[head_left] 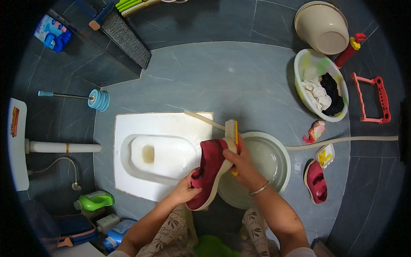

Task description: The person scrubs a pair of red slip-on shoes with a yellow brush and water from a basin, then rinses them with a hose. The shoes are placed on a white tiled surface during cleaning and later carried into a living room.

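A dark red shoe (210, 165) with a white sole is held up in front of me, its toe or heel end pointing away. My left hand (186, 190) is closed on its near, open side. In my right hand (244, 163) is a yellow-backed scrubbing brush (231, 132) with pale bristles, which touch or nearly touch the sole's far right edge. Beneath my right hand stands a pale basin (286, 171) holding water. The matching red shoe (316, 182) lies on the floor to the right, beside a white soap dish (325, 155) with something yellow in it.
A white squat toilet (124, 180) is set in the floor at left. A hose (342, 141) runs from the right wall toward the basin. Farther right are a tub (302, 103) of black and white cloth and a red rack (381, 100). A blue plunger (99, 100) stands at left.
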Demonstrator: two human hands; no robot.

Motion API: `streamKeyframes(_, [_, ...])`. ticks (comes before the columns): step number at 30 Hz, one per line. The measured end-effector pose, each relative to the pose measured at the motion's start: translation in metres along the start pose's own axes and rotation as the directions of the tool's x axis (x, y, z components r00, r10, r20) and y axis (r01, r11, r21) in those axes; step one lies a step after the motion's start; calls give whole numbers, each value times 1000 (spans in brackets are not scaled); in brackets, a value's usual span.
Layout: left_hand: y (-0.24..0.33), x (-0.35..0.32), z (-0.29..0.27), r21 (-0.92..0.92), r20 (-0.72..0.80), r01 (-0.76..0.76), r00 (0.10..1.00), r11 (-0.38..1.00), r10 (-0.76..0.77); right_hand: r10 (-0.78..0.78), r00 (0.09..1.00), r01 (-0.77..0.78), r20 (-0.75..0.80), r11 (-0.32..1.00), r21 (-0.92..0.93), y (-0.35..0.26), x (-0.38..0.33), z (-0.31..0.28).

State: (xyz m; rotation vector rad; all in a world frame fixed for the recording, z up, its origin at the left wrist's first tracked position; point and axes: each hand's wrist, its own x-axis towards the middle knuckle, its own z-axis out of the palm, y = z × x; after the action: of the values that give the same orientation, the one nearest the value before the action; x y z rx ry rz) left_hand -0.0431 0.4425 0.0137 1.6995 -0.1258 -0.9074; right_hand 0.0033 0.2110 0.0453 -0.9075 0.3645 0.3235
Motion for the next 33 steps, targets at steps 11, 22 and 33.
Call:
streamKeyframes(11, [79, 15, -75, -652, 352, -73, 853, 754, 387, 10, 997, -22, 76, 986, 165, 9, -22, 4])
streamKeyframes(22, [73, 18, -34, -55, -67, 6, 998, 998, -10, -67, 988, -10, -135, 866, -501, 30, -47, -47])
streamKeyframes(33, [52, 18, -40, -247, -337, -22, 939, 969, -65, -493, 865, 128, -88, 386, -913, 113, -30, -155])
